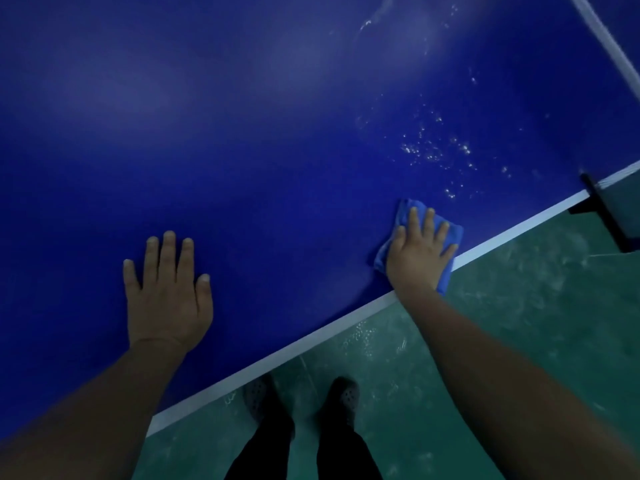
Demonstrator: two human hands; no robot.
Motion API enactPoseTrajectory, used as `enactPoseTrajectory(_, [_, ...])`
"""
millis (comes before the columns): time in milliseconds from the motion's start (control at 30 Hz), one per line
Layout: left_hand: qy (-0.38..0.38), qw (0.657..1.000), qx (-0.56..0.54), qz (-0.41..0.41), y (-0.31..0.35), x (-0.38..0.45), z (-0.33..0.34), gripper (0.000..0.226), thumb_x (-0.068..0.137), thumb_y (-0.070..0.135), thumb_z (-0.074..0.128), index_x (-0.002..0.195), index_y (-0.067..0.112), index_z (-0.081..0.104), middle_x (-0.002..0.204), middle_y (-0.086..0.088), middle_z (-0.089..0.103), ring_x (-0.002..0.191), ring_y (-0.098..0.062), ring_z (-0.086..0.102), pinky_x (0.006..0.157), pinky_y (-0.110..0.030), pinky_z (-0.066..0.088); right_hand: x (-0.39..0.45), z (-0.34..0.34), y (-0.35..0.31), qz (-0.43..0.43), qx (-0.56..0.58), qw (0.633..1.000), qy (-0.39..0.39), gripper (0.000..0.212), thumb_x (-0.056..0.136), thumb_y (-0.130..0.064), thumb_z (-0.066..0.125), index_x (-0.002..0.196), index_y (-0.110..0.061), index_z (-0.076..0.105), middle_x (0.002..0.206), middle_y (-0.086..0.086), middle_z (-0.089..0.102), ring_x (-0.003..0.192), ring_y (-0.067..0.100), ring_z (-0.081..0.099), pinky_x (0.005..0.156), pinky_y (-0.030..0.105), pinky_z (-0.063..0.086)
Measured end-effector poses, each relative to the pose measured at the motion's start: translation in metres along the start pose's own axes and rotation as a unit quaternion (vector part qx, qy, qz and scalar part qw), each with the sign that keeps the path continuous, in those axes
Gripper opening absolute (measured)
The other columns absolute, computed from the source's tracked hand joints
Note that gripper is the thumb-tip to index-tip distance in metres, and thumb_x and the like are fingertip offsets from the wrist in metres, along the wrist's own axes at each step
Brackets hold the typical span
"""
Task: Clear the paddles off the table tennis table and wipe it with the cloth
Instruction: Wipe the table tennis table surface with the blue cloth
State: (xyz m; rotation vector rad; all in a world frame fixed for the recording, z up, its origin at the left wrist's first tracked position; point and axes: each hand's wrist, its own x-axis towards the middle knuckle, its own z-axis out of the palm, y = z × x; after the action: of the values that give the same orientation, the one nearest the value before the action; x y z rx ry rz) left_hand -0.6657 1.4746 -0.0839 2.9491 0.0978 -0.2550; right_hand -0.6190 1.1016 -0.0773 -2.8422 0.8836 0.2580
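- Paddles: 0 on visible dark blue table tennis tabletop (277,133); clearing apparently done.
- Right hand (420,251), fingers spread flat, pressing folded blue cloth (450,233) at tabletop's white edge.
- Left hand (169,292) flat on tabletop, holding nothing.
- White droplets (433,150) beyond cloth left to wipe.

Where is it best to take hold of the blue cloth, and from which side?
Probably the cloth's far corner, from above on the table's side. It lies folded flat under the right hand, and that corner shows free beyond the fingertips.
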Motion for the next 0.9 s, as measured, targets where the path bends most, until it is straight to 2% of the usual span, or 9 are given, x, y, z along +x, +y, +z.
enactPoseTrajectory(67, [0.004,0.999,-0.023,-0.022,0.006,-0.013,0.0,0.071,0.098,0.047,0.016,0.157,0.008,0.025,0.166,-0.013,0.014,0.154,-0.029,0.005,0.122,-0.057,0.002,0.002,0.0,-0.001,0.043,0.027,0.999,0.001,0.055,0.107,-0.043,0.02,0.161,-0.032,0.011,0.169,-0.002,0.003,0.155,0.03,-0.003,0.121,0.061,-0.001])
enactPoseTrajectory(133, [0.003,0.999,-0.029,-0.028,0.015,-0.03,0.003,0.072,0.098,0.047,0.018,0.156,0.007,0.026,0.166,-0.015,0.016,0.154,-0.03,0.006,0.122,-0.059,0.003,-0.013,0.007,-0.015,0.034,0.033,0.999,0.0,0.056,0.107,-0.042,0.021,0.161,-0.031,0.011,0.169,-0.001,0.003,0.155,0.032,-0.003,0.121,0.061,0.0])
enactPoseTrajectory(300, [0.0,0.999,-0.02,-0.037,0.022,-0.038,0.009,0.071,0.099,0.048,0.017,0.157,0.009,0.025,0.166,-0.014,0.014,0.155,-0.028,0.0,0.122,-0.06,0.0,-0.072,0.026,-0.051,-0.135,-0.001,0.991,-0.009,0.059,0.102,-0.046,0.014,0.158,-0.03,0.02,0.168,0.0,0.013,0.154,0.034,0.004,0.122,0.06,0.0])
enactPoseTrajectory(400, [0.001,0.999,-0.022,-0.033,0.021,-0.038,0.01,0.07,0.099,0.048,0.017,0.157,0.01,0.025,0.167,-0.013,0.013,0.155,-0.027,-0.002,0.122,-0.059,-0.001,-0.083,0.034,-0.077,-0.209,-0.022,0.977,-0.017,0.056,0.104,-0.045,0.02,0.158,-0.029,0.023,0.168,0.0,0.015,0.154,0.035,0.006,0.121,0.061,0.001])
enactPoseTrajectory(500, [-0.002,0.999,-0.027,-0.037,0.021,-0.038,0.01,0.072,0.098,0.049,0.016,0.157,0.01,0.026,0.167,-0.012,0.012,0.155,-0.027,-0.001,0.122,-0.058,-0.003,-0.088,0.041,-0.114,-0.273,-0.023,0.961,-0.018,0.055,0.105,-0.042,0.027,0.159,-0.028,0.023,0.168,0.001,0.013,0.154,0.036,0.003,0.12,0.062,-0.003])
enactPoseTrajectory(633, [-0.004,0.998,-0.036,-0.043,0.022,-0.036,0.009,0.073,0.096,0.047,0.017,0.156,0.009,0.028,0.167,-0.011,0.013,0.155,-0.026,0.0,0.122,-0.058,-0.003,-0.082,0.044,-0.157,-0.325,-0.019,0.945,-0.036,0.056,0.105,-0.042,0.026,0.159,-0.03,0.019,0.169,-0.001,0.008,0.154,0.034,-0.004,0.12,0.062,-0.007])
enactPoseTrajectory(700, [-0.003,0.999,-0.034,-0.042,0.023,-0.036,0.008,0.072,0.096,0.047,0.017,0.156,0.009,0.028,0.166,-0.012,0.014,0.155,-0.027,0.001,0.122,-0.058,-0.002,-0.062,0.041,-0.158,-0.298,-0.022,0.954,-0.027,0.055,0.105,-0.042,0.027,0.159,-0.032,0.019,0.169,-0.001,0.009,0.154,0.034,-0.001,0.119,0.063,-0.004])
enactPoseTrajectory(767, [-0.002,0.998,-0.038,-0.04,0.023,-0.037,0.008,0.072,0.096,0.047,0.017,0.157,0.009,0.027,0.167,-0.012,0.013,0.155,-0.026,0.0,0.122,-0.057,-0.004,-0.033,0.033,-0.137,-0.225,-0.011,0.974,-0.005,0.055,0.105,-0.042,0.029,0.159,-0.033,0.021,0.168,-0.002,0.011,0.154,0.034,0.003,0.118,0.063,-0.001])
enactPoseTrajectory(900, [0.005,0.999,-0.035,-0.034,0.022,-0.038,0.009,0.071,0.097,0.047,0.017,0.157,0.009,0.027,0.166,-0.012,0.014,0.155,-0.027,0.0,0.122,-0.057,-0.004,0.018,0.012,-0.036,-0.07,0.013,0.997,0.018,0.053,0.106,-0.044,0.026,0.158,-0.034,0.021,0.168,-0.001,0.014,0.154,0.034,0.008,0.12,0.06,0.007])
